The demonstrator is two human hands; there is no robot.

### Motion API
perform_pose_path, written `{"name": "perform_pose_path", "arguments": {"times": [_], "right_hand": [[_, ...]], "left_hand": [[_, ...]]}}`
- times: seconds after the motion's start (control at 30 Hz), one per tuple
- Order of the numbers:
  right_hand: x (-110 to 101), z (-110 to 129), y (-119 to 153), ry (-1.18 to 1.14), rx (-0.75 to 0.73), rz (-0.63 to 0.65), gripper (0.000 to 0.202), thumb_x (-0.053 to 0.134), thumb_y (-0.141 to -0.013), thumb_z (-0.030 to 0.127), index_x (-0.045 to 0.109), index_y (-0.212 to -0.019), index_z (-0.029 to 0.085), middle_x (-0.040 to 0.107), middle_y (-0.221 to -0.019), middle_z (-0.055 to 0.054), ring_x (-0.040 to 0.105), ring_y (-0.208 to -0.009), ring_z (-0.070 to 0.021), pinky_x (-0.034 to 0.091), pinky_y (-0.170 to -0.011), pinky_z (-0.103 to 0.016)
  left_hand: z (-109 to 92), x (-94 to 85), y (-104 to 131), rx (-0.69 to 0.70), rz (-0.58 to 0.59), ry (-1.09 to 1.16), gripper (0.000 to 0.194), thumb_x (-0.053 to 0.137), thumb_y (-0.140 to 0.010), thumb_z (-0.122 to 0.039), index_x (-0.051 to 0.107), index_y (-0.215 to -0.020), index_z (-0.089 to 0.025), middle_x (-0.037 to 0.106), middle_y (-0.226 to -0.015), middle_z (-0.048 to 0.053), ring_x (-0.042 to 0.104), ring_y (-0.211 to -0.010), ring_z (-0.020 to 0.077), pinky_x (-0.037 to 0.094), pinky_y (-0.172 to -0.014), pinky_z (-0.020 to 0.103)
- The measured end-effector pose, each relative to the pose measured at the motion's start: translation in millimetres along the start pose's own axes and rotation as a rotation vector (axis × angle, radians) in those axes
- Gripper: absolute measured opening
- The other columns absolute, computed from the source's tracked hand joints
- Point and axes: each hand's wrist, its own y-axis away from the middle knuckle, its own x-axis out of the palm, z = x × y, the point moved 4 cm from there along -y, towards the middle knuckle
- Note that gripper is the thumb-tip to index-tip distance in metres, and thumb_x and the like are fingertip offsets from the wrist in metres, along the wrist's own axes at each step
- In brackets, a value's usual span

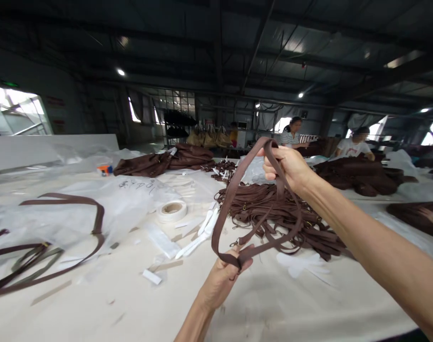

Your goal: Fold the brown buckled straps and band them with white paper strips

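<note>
A brown strap hangs in a long loop between my two hands above the table. My right hand is raised and closed round the top of the loop. Lower down, my left hand pinches the strap's bottom part, where a small metal clasp shows beside the fingers. Just behind the loop lies a heap of similar brown straps with brass-coloured hooks. Part of that heap is hidden by the held strap and my right forearm.
A roll of white tape lies left of the heap, near white strips. More straps curl at the left over plastic sheeting. Brown bags are piled behind. Two people work at the far right.
</note>
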Motion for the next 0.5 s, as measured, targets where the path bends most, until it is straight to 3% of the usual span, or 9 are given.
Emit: {"name": "perform_pose_path", "arguments": {"times": [0.1, 0.2, 0.3, 0.43, 0.5], "right_hand": [[-2.2, -0.2, 0.9, -0.030, -0.004, 0.018, 0.022, 0.069, -0.076, 0.020, 0.049, -0.068, 0.019, 0.031, -0.045, 0.010, 0.024, -0.039, -0.0053, 0.030, -0.037, -0.018], [-7.8, 3.0, 1.3, -0.028, -0.017, 0.045, 0.031, 0.070, -0.074, 0.018, 0.041, -0.063, 0.020, 0.034, -0.046, 0.009, 0.024, -0.039, -0.0052, 0.029, -0.036, -0.018], [-8.4, 2.3, 3.7, -0.027, -0.009, 0.069, 0.032, 0.069, -0.073, 0.017, 0.039, -0.062, 0.021, 0.035, -0.046, 0.009, 0.024, -0.039, -0.0054, 0.031, -0.037, -0.019], [4.1, -6.7, 11.0, -0.024, 0.029, 0.043, 0.030, 0.070, -0.072, 0.019, 0.042, -0.062, 0.020, 0.031, -0.045, 0.009, 0.023, -0.038, -0.0053, 0.030, -0.036, -0.019], [12.5, -10.8, 14.8, -0.034, 0.050, 0.042, 0.030, 0.071, -0.071, 0.021, 0.043, -0.061, 0.020, 0.029, -0.045, 0.010, 0.024, -0.039, -0.0054, 0.030, -0.036, -0.019]], "left_hand": [[-9.1, -11.7, -3.2, 0.002, -0.061, -0.256, 0.027, 0.082, -0.070, -0.043, 0.070, -0.072, -0.019, 0.068, -0.115, 0.010, 0.041, -0.138, 0.0379, 0.023, -0.117, 0.054], [-12.3, -29.4, 2.8, -0.053, -0.133, -0.444, 0.027, 0.076, -0.075, -0.046, 0.073, -0.082, -0.021, 0.066, -0.123, 0.009, 0.045, -0.133, 0.0374, 0.023, -0.116, 0.053], [-10.5, -39.0, 13.7, -0.086, -0.140, -0.439, 0.027, 0.075, -0.075, -0.047, 0.073, -0.080, -0.021, 0.062, -0.133, 0.009, 0.047, -0.130, 0.0386, 0.024, -0.114, 0.055], [-3.0, -20.9, 12.5, -0.028, 0.014, -0.260, 0.019, 0.082, -0.068, -0.037, 0.072, -0.073, -0.022, 0.048, -0.152, 0.008, 0.028, -0.147, 0.0372, 0.019, -0.118, 0.053], [5.4, -4.5, 4.4, -0.004, 0.105, -0.173, 0.016, 0.082, -0.069, -0.034, 0.072, -0.072, -0.023, 0.048, -0.152, 0.009, 0.026, -0.148, 0.0350, 0.017, -0.118, 0.052]]}}
